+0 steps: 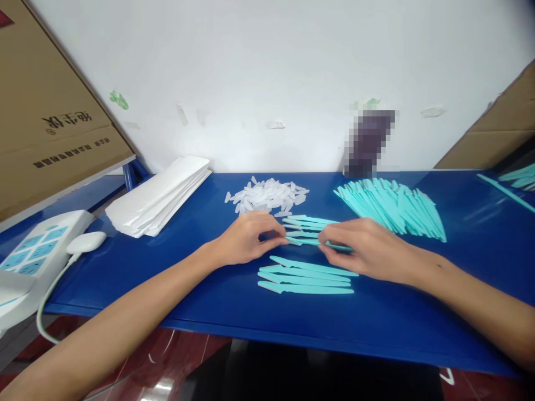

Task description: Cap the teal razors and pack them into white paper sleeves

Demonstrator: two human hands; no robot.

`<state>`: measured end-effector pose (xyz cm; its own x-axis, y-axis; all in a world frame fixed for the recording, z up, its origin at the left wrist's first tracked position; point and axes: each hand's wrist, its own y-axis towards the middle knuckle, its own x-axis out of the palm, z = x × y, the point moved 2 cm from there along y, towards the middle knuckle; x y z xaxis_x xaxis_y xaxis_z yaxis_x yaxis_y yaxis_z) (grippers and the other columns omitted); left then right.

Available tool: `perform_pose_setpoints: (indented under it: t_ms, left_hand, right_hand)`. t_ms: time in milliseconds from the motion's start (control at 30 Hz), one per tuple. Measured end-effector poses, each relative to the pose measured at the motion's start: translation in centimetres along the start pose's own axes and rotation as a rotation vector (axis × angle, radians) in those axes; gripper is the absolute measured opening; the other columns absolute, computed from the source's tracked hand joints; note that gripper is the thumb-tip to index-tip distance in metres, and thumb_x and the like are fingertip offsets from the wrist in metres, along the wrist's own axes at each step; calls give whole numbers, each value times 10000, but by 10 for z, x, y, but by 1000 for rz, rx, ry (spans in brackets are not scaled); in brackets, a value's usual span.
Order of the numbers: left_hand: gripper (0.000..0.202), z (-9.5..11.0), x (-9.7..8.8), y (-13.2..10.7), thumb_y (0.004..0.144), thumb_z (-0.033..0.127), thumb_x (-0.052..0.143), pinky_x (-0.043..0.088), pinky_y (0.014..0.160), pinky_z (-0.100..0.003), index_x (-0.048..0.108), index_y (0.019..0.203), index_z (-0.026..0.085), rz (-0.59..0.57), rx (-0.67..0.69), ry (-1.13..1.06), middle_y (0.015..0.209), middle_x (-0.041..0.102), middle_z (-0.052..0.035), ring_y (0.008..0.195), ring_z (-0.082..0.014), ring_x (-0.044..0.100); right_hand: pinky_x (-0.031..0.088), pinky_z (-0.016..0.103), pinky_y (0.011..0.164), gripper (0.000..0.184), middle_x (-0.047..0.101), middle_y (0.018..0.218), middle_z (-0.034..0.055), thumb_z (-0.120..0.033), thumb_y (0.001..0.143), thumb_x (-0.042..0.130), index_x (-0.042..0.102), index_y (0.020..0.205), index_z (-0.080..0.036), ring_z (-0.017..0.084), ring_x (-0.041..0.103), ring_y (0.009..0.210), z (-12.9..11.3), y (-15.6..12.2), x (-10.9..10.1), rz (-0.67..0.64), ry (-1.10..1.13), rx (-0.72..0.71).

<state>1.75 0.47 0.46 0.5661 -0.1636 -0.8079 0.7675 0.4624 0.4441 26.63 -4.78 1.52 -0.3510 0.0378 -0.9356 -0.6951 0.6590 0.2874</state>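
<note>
Between my two hands lies a teal eyebrow razor (304,241), pointing left. My right hand (370,249) pinches its handle between thumb and fingers. At the blade end, my left hand (251,238) has thumb and forefinger closed on the tip; whether a small cap is in that pinch I cannot make out. Just behind are several more razors (311,220) in a row, partly covered by my right fingers. Closer to me, another group of razors (309,278) lies side by side, blade ends to the left. Beyond my left hand is a pile of small translucent white blade caps (270,194).
A large heap of teal razors (393,206) lies at the back right of the blue table (200,301). White paper sleeves (159,195) are stacked at the back left. A power strip (37,250) with a plugged-in white charger (86,243) and cable stands left. Cardboard boxes (50,122) flank the table.
</note>
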Motion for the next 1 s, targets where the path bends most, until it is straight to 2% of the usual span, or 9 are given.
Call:
perform_pose_setpoints:
  t_ms: [100, 200, 300, 400, 500, 667, 900, 1000]
  left_hand:
    - [267, -1, 3, 3, 1018, 369, 541, 488, 923, -347, 687, 1139, 181, -56, -21, 43, 1085, 722, -85, 1015, -198, 628]
    - [384, -8, 2, 3, 1068, 317, 394, 406, 1059, -425, 553, 1394, 191, -115, -84, 151, 1358, 630, -106, 1250, -245, 520]
    - [440, -14, 0, 1, 1077, 283, 325, 355, 1070, -464, 469, 1485, 200, -213, -127, 244, 1399, 611, -103, 1332, -277, 444]
    - [418, -16, -3, -1, 1075, 294, 339, 337, 1045, -469, 530, 1438, 208, -233, -143, 310, 1326, 653, -108, 1299, -284, 458]
    - [357, -19, -7, -3, 1060, 303, 401, 361, 981, -433, 641, 1304, 204, -206, -147, 367, 1213, 690, -102, 1172, -270, 516]
    - [358, -27, -8, -6, 1052, 283, 412, 414, 906, -399, 645, 1301, 175, -224, -215, 389, 1093, 650, -117, 1043, -251, 567]
    - [341, -25, -11, -7, 1045, 228, 386, 486, 813, -335, 691, 1165, 136, -237, -153, 409, 1032, 639, -123, 903, -209, 626]
    - [283, -23, -13, -7, 1018, 202, 416, 503, 801, -332, 672, 1126, 146, -197, -147, 380, 1043, 655, -115, 890, -199, 640]
  right_hand:
    - [322, 256, 530, 207, 634, 710, 15, -208, 966, 483, 628, 821, -182, 106, 492, 545, 0, 1, 1, 59, -77, -13]
    - [349, 268, 549, 209, 647, 787, 40, -252, 977, 484, 646, 866, -182, 140, 544, 627, 8, 1, 1, 66, -153, 38]
    - [395, 286, 596, 219, 660, 893, 77, -311, 984, 503, 673, 974, -174, 184, 599, 739, 14, 0, 0, 83, -187, 77]
    - [417, 299, 630, 247, 655, 904, 83, -348, 984, 514, 689, 1002, -174, 190, 603, 749, 7, 0, -2, 49, -128, 48]
    - [407, 293, 609, 238, 649, 864, 59, -383, 963, 558, 699, 985, -192, 175, 592, 700, -5, -1, -4, -100, -35, 27]
    - [372, 284, 561, 173, 642, 844, 31, -329, 961, 541, 666, 937, -212, 153, 561, 640, -13, 0, -6, -263, 61, 105]
    - [356, 273, 556, 111, 590, 746, -1, -259, 907, 554, 574, 803, -226, 145, 527, 630, -6, -2, -7, -304, 134, 172]
    - [345, 278, 560, 154, 574, 719, -3, -243, 914, 536, 518, 762, -221, 141, 499, 618, -4, -3, -7, -253, 114, 151]
